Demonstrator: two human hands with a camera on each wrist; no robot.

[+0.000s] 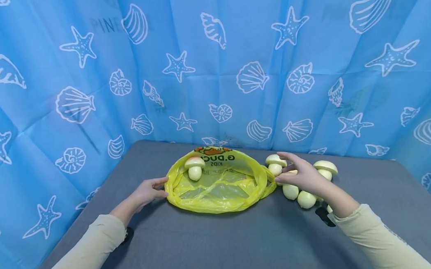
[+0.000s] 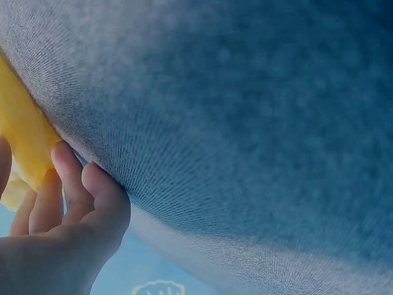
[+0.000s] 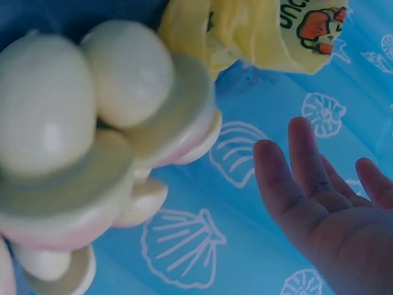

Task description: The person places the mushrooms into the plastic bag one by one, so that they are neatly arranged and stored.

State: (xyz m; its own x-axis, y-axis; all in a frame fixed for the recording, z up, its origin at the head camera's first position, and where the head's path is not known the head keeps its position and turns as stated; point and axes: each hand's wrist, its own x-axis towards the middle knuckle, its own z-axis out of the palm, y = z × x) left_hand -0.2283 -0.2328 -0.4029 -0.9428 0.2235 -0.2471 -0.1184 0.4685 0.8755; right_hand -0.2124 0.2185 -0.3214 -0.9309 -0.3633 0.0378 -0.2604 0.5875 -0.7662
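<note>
A yellow plastic bag (image 1: 220,210) with a printed duck lies with its mouth spread wide in the head view. One toy mushroom (image 1: 194,168) with a pale stem and rounded cap is inside its rim. My left hand (image 1: 148,193) is at the bag's left edge, its fingertips against the yellow plastic, also seen in the left wrist view. On the other side, my right hand (image 1: 302,174) hovers at the bag's right edge, beside more mushrooms (image 1: 306,199). Its fingers are spread and hold nothing in the right wrist view, where large pale mushrooms (image 3: 46,104) fill the left.
Several mushrooms lie clustered on the grey tabletop (image 1: 237,244) right of the bag, partly hidden by my right hand and forearm. A blue curtain (image 1: 211,65) with white shells and starfish hangs behind and along the sides of the table.
</note>
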